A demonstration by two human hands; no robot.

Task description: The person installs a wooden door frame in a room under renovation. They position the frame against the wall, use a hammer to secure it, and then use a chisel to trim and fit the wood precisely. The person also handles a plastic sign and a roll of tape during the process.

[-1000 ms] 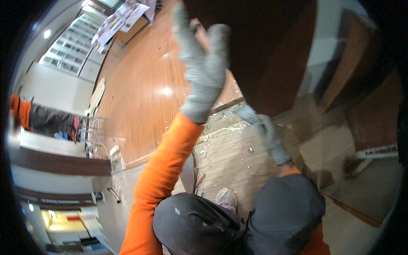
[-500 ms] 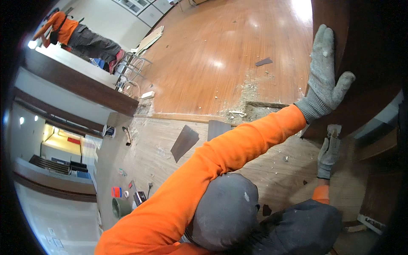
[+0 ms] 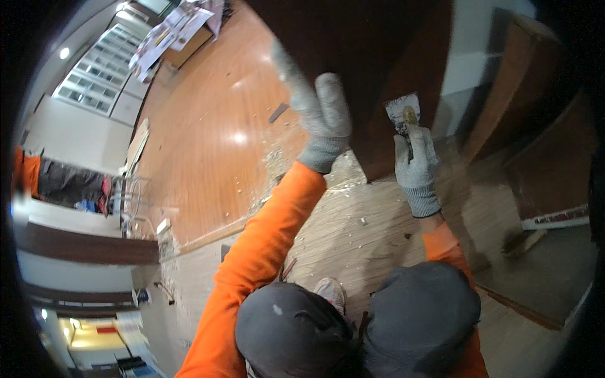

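My left hand (image 3: 322,116), in a grey knit glove, rests against the edge of a dark brown wooden panel (image 3: 372,57). Its thumb stands apart from the stretched fingers, which are smeared by motion, and it holds nothing. Lower on the right, my gloved right hand (image 3: 417,160) grips a scraper (image 3: 403,112) by its yellowish handle. The scraper's wide, whitish-stained metal blade points up in front of the panel's face; whether it touches the wood I cannot tell.
Rubble (image 3: 274,160) and a broken patch of floor lie by the panel's foot. A curved brown wooden piece (image 3: 513,82) stands at right. A hammer-like tool (image 3: 165,293) lies far left. Another person's dark trousers (image 3: 69,183) show at the left edge, near a metal stool (image 3: 132,195).
My view has swung to the right. The right hand has risen toward the panel, and the scraper shows more plainly in it. My left hand stays at the panel's edge.
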